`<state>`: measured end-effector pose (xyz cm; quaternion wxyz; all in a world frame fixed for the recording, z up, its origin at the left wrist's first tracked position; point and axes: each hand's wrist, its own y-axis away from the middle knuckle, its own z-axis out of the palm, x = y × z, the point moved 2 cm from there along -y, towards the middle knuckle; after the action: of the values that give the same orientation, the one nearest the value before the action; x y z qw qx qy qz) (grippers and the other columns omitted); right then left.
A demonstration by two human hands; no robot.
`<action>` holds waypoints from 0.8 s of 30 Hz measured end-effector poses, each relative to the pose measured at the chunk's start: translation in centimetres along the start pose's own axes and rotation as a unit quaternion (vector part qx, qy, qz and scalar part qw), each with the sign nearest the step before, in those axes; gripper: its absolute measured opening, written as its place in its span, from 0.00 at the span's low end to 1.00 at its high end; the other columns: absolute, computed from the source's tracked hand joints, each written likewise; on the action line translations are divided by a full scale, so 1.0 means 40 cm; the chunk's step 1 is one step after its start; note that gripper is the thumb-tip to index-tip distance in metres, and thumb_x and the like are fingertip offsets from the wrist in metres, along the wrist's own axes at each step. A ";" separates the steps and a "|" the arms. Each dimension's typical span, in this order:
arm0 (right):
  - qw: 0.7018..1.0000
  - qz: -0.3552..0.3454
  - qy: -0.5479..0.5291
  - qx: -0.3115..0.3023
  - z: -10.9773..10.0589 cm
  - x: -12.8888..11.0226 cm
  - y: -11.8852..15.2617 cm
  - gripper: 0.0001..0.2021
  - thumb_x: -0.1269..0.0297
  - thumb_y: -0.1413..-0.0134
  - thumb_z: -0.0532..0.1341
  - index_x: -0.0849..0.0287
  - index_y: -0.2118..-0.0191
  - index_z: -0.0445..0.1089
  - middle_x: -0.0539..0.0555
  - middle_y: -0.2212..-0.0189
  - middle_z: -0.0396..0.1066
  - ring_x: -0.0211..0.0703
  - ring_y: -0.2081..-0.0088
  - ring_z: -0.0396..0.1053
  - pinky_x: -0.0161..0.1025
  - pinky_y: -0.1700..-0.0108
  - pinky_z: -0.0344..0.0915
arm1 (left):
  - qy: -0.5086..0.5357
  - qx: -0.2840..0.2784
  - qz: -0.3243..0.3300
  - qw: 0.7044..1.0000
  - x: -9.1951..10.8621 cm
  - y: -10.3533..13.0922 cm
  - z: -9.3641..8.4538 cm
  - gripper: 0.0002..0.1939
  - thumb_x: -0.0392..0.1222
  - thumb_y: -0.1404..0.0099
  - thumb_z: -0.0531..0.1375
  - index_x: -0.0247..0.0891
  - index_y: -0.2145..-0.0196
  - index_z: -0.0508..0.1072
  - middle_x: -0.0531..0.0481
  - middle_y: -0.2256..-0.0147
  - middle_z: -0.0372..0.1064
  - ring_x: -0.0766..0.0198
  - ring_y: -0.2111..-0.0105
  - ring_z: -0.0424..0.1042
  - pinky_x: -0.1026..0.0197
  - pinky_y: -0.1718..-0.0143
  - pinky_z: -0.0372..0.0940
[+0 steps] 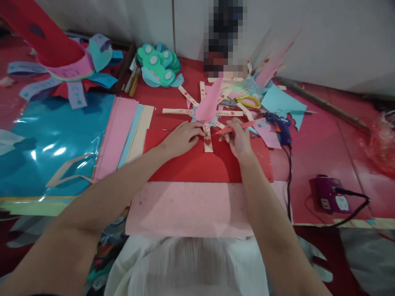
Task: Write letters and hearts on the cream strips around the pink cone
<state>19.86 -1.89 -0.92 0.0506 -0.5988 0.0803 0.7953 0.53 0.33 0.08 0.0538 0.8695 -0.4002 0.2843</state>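
A pink paper cone (211,102) stands in the middle, with cream paper strips spreading from its blue base. The strips carry red letters and hearts. One strip (208,144) points towards me; the thumb and fingertips of my left hand (185,139) close in at its left edge near the cone. To the right of that strip, my right hand (238,137) grips a slim red pen (226,130), its tip pointing left at the strip. Under both hands lies a red sheet (182,168), overlapping a pale pink sheet (188,207).
Yellow-handled scissors (248,101) and a blue glue gun (280,125) lie to the right, its cord reaching towards a purple power adapter (331,195). Left are glossy blue sheets (61,139), stacked coloured paper (119,135) and a red paper tube (55,41). Green cut-outs (159,65) sit behind.
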 end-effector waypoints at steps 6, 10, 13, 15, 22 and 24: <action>0.998 -0.011 -0.038 0.052 0.001 -0.004 -0.003 0.17 0.60 0.52 0.65 0.55 0.79 0.55 0.38 0.89 0.57 0.27 0.90 0.50 0.29 0.85 0.59 | -0.002 0.016 0.010 1.000 -0.016 0.005 0.010 0.16 0.31 0.33 0.49 0.39 0.56 0.75 0.45 0.44 0.66 0.57 0.43 0.65 0.48 0.39 0.57; 0.996 -0.030 -0.015 0.087 0.008 -0.005 -0.005 0.19 0.55 0.52 0.66 0.55 0.79 0.55 0.39 0.87 0.58 0.26 0.89 0.52 0.29 0.85 0.56 | -0.007 0.041 0.024 0.999 -0.018 0.009 0.007 0.18 0.30 0.33 0.48 0.38 0.54 0.75 0.43 0.43 0.65 0.57 0.43 0.64 0.49 0.39 0.58; 0.993 -0.052 0.032 0.103 0.012 -0.004 -0.002 0.18 0.51 0.48 0.63 0.55 0.77 0.57 0.40 0.87 0.59 0.27 0.87 0.56 0.29 0.84 0.53 | -0.020 0.079 0.007 0.997 -0.010 0.012 -0.008 0.18 0.31 0.33 0.49 0.42 0.52 0.73 0.46 0.43 0.66 0.59 0.41 0.63 0.47 0.36 0.55; 0.989 -0.074 0.051 0.121 0.012 -0.004 0.000 0.17 0.50 0.45 0.60 0.54 0.75 0.58 0.40 0.86 0.58 0.28 0.86 0.57 0.30 0.84 0.53 | -0.021 0.122 -0.015 0.992 -0.005 0.014 -0.021 0.17 0.31 0.33 0.49 0.42 0.54 0.72 0.47 0.46 0.68 0.59 0.43 0.65 0.49 0.38 0.57; 0.985 -0.074 0.066 0.139 0.003 0.000 0.000 0.11 0.52 0.43 0.58 0.52 0.69 0.58 0.41 0.82 0.61 0.30 0.84 0.55 0.32 0.81 0.59 | -0.036 0.172 -0.142 0.974 -0.017 0.014 -0.028 0.12 0.31 0.35 0.53 0.42 0.56 0.70 0.49 0.51 0.73 0.55 0.47 0.69 0.44 0.36 0.52; 0.983 -0.083 0.076 0.143 0.004 0.001 0.002 0.10 0.53 0.42 0.57 0.52 0.68 0.58 0.42 0.81 0.62 0.30 0.84 0.56 0.32 0.80 0.60 | -0.036 0.157 -0.164 0.973 -0.021 0.013 -0.025 0.12 0.32 0.34 0.53 0.42 0.55 0.69 0.49 0.50 0.72 0.54 0.47 0.69 0.44 0.37 0.54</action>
<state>19.71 -1.93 -0.90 0.1953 -0.6489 0.1463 0.7207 -0.75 0.87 0.37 -0.0525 0.9306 -0.2045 0.2991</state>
